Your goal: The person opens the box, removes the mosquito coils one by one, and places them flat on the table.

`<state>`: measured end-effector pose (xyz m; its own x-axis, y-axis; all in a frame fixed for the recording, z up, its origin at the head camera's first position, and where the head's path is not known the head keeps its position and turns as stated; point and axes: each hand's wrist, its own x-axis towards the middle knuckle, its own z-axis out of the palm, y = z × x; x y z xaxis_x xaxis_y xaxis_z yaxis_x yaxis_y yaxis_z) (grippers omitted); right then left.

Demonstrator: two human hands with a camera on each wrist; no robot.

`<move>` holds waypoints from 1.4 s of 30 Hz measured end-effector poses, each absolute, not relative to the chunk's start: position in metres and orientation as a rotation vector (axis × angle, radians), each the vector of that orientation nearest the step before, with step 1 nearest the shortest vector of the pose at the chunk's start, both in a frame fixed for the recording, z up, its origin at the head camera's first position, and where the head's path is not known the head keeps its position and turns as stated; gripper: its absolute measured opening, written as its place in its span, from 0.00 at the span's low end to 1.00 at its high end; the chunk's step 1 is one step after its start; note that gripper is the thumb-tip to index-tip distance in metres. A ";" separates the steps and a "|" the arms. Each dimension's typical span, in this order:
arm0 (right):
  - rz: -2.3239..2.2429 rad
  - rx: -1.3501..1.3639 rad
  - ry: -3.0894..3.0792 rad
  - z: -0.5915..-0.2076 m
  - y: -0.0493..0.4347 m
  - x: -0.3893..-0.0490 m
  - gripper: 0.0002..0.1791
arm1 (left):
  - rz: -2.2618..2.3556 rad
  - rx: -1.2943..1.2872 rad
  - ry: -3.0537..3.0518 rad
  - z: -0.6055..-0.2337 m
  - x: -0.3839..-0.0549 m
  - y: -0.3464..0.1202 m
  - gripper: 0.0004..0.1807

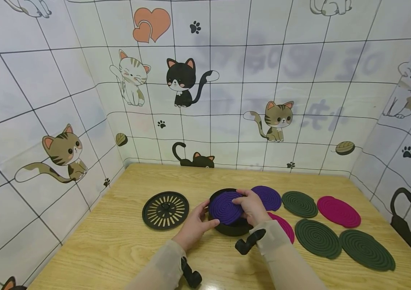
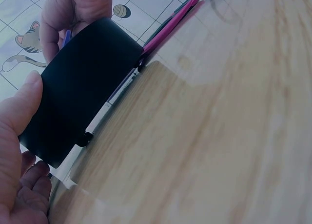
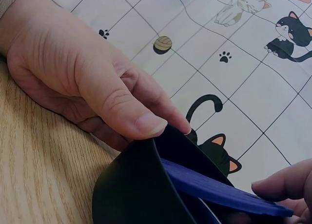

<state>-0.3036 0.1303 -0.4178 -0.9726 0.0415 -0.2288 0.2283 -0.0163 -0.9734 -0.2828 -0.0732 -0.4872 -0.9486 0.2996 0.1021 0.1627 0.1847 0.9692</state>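
My right hand [image 1: 252, 206] pinches a purple spiral coaster [image 1: 226, 208], tilted in the mouth of a round black holder [image 1: 231, 230]. In the right wrist view the coaster [image 3: 214, 187] slants down inside the holder wall [image 3: 141, 185], its outer edge between the right thumb and fingers [image 3: 287, 182]. My left hand [image 1: 197, 225] holds the holder's left side, thumb at the rim. From the left wrist, the holder's dark side [image 2: 87, 92] stands on small feet, with the left hand [image 2: 22, 151] around one end. The holder's inside is mostly hidden.
A black slotted lid [image 1: 165, 210] with a knob lies at left. To the right lie another purple coaster [image 1: 267, 197], several dark green coasters [image 1: 317, 237] and a magenta coaster [image 1: 338, 211]. Another magenta coaster [image 1: 283, 227] is partly behind the right wrist. Cat-print cloth surrounds the wooden table [image 1: 118, 249].
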 end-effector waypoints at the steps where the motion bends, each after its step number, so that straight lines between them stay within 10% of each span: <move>1: -2.129 0.286 2.100 -0.418 0.130 -0.304 0.29 | 1.882 0.453 2.332 -0.487 -0.283 -0.073 0.48; 42: -2.323 0.151 1.736 -0.403 0.191 -0.293 0.37 | 1.906 0.445 2.307 -0.489 -0.285 -0.074 0.46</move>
<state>-0.2931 0.1911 -0.4027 -0.9665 -0.1271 -0.2230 0.2499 -0.2671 -0.9307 -0.2855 -0.0737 -0.4888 -0.9501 0.2968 0.0958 0.1501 0.1657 0.9747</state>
